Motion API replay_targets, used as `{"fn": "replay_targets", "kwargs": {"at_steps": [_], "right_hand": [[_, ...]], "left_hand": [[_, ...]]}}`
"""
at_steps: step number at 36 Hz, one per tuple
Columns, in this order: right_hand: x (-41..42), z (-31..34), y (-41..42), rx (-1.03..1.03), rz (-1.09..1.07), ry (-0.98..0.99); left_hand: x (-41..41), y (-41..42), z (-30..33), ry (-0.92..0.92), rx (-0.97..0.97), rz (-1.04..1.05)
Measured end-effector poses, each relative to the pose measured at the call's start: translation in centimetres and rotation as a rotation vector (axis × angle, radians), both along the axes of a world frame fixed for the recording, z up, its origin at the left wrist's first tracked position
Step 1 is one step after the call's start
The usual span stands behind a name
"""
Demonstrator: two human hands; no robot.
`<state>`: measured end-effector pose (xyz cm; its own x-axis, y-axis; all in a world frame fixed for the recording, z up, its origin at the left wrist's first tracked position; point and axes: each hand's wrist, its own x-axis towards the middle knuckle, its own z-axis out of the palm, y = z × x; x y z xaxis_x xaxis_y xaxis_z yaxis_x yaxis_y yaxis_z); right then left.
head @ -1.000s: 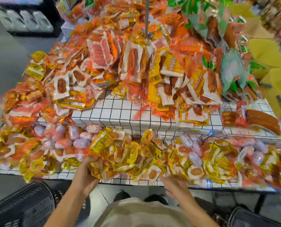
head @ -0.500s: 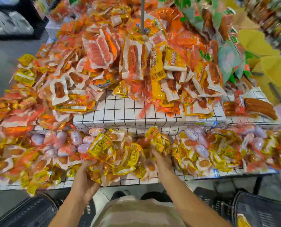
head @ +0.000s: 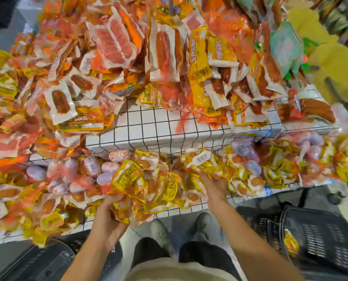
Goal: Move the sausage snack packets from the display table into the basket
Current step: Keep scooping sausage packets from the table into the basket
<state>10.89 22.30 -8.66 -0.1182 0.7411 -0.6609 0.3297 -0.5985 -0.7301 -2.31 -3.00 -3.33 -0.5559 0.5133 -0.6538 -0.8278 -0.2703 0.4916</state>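
Note:
Yellow sausage snack packets (head: pixel 170 187) lie heaped along the front shelf of the white grid display table (head: pixel 154 126). My left hand (head: pixel 108 218) grips a bunch of these yellow packets (head: pixel 128 199) at the shelf's front edge. My right hand (head: pixel 214 184) reaches into the pile and holds a packet with a white label (head: pixel 202 161). A black basket (head: pixel 321 240) stands on the floor at the lower right with one yellow packet (head: pixel 290 243) inside.
Orange and white sausage packs (head: pixel 112 43) pile high on the upper tier. Pink-wrapped round sausages (head: pixel 91 167) lie at the left of the front shelf. Another black basket (head: pixel 41 262) sits at the lower left. My shoes (head: pixel 161 232) stand between the baskets.
My right hand has gone from the shelf edge into the pile and closed on a packet. My left hand stays on its bunch. The view has moved closer.

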Motion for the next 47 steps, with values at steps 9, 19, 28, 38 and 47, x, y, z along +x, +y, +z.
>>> {"fn": "replay_targets", "kwargs": {"at_steps": [9,19,28,38,47], "right_hand": [[2.9,3.3,-1.4,-0.121,0.053,0.294],[8.7,7.8,-0.9,0.019,0.266,0.507],[19.5,12.9,1.4,0.049,0.401,0.639],[35.9,14.8,3.2,0.106,0.174,0.684],[49.3,11.8,3.7,0.269,-0.200,0.554]], "left_hand": [[1.2,0.1,1.0,0.043,-0.024,-0.022],[6.1,0.2,3.1,0.110,0.040,0.038],[15.0,2.3,7.3,0.184,0.039,0.063],[26.2,9.3,9.0,0.202,0.103,-0.202],[35.5,18.9,6.9,0.213,0.102,-0.612]]}}
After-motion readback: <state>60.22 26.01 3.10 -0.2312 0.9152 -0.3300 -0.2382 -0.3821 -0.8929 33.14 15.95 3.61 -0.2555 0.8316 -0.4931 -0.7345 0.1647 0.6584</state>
